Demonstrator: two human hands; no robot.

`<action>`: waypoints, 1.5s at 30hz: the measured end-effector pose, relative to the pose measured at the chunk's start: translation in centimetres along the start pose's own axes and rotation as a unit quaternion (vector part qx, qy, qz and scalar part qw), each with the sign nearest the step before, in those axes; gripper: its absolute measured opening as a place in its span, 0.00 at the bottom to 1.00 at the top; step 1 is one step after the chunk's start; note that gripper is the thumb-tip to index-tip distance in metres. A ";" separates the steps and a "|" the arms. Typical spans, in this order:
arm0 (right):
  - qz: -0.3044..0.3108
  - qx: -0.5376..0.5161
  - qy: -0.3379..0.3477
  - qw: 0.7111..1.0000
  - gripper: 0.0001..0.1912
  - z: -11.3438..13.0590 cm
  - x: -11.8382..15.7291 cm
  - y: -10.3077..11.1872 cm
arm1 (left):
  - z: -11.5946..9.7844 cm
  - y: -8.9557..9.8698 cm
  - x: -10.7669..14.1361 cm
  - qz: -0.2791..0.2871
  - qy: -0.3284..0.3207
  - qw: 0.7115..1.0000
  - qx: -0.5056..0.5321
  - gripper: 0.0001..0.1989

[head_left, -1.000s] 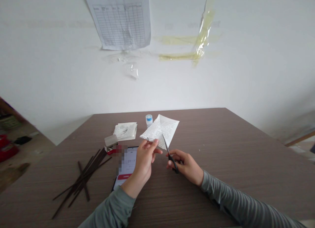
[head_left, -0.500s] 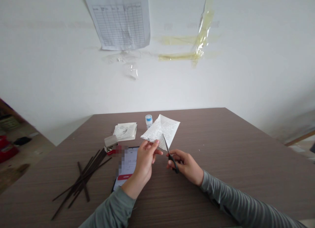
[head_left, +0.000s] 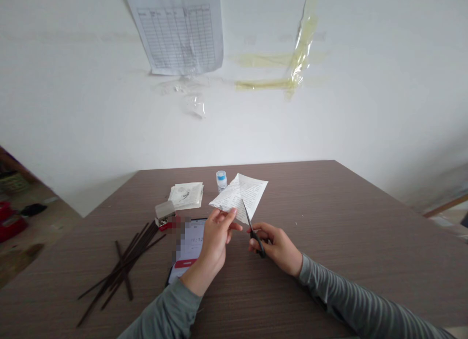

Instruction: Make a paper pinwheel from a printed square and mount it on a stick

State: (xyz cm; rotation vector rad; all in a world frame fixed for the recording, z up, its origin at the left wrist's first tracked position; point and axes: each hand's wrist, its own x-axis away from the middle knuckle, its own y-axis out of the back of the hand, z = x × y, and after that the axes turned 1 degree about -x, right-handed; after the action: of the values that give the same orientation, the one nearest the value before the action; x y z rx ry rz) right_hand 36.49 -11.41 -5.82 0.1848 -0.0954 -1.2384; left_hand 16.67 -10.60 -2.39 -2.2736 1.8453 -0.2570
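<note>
While the left hand point(head_left: 215, 241) is pinching the lower edge of a printed page point(head_left: 239, 197) between thumb and fingertips, the right hand point(head_left: 276, 247) is curling around the handles of some black scissors point(head_left: 256, 239), so both hands are working close together just above the table. The scissors are pointing up and slightly left, with the narrow blades running onto the page's lower edge. Can't tell from this view whether they're actually biting into the paper.

The page is tilting in the air as a rough diamond, its long axis running left to right and rising a bit toward the right. It's hovering over the middle of a brown wood-grain table point(head_left: 329, 241), with lots of open tabletop to the right and the far edge well past it.

Just behind the page, a small white bottle point(head_left: 221, 181) with a blue band is standing upright; can't see what's in it. To its left, a stack of papers point(head_left: 185, 195) is lying flat. Nearer the left hand, a phone point(head_left: 190, 244) is lying partly under the wrist, a grey-and-red stapler point(head_left: 164, 214) is sitting above it, and a loose pile of thin dark sticks point(head_left: 124, 266) is spreading toward the lower left.
</note>
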 end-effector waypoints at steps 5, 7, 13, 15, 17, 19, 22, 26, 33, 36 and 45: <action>0.002 -0.019 0.008 1.000 0.34 -0.1 0.1 -0.1 | 0.2 0.1 -0.2 -0.002 -0.001 1.000 -0.003 0.36; 0.003 -0.020 0.003 1.000 0.35 0.1 0.2 -0.1 | 0.1 0.0 -0.2 -0.003 0.000 1.000 -0.003 0.36; 0.006 -0.006 -0.011 1.000 0.37 0.6 0.3 0.0 | 0.0 -0.1 0.0 -0.008 0.007 1.000 -0.001 0.37; 0.004 -0.008 -0.005 1.000 0.35 0.6 0.2 0.0 | -0.1 -0.1 0.0 -0.007 0.008 1.000 0.000 0.35; 0.002 -0.011 0.000 1.000 0.34 0.4 0.2 0.0 | 0.0 -0.1 0.0 -0.006 0.007 1.000 -0.001 0.34; 0.002 -0.015 0.001 1.000 0.34 0.2 0.1 0.0 | 0.0 -0.1 -0.1 -0.004 0.005 1.000 -0.001 0.33; 0.004 -0.031 -0.001 1.000 0.35 -0.1 0.0 0.0 | 0.1 0.0 -0.1 -0.004 0.005 1.000 -0.002 0.33; 0.015 -0.065 -0.003 0.998 0.37 -0.5 -0.1 -0.1 | 0.1 0.0 -0.1 -0.013 0.008 1.000 -0.001 0.34; 0.041 -0.052 0.017 0.998 0.32 -0.9 0.1 0.6 | 0.4 0.3 -0.6 -0.028 -0.005 1.000 0.002 0.32; 0.029 0.011 0.062 0.998 0.24 -1.3 -0.1 1.8 | 0.4 0.6 -0.8 -0.038 -0.009 0.999 -0.007 0.26; -0.239 0.125 0.194 0.943 0.18 -2.9 -1.6 4.2 | 1.0 0.9 -1.4 -0.033 0.017 0.999 -0.037 0.22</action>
State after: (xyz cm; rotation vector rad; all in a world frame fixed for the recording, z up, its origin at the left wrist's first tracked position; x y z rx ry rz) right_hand 40.41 -8.31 -7.85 0.7025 0.1444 -1.6487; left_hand 15.77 -9.35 -3.59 -2.3978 1.8260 -0.2418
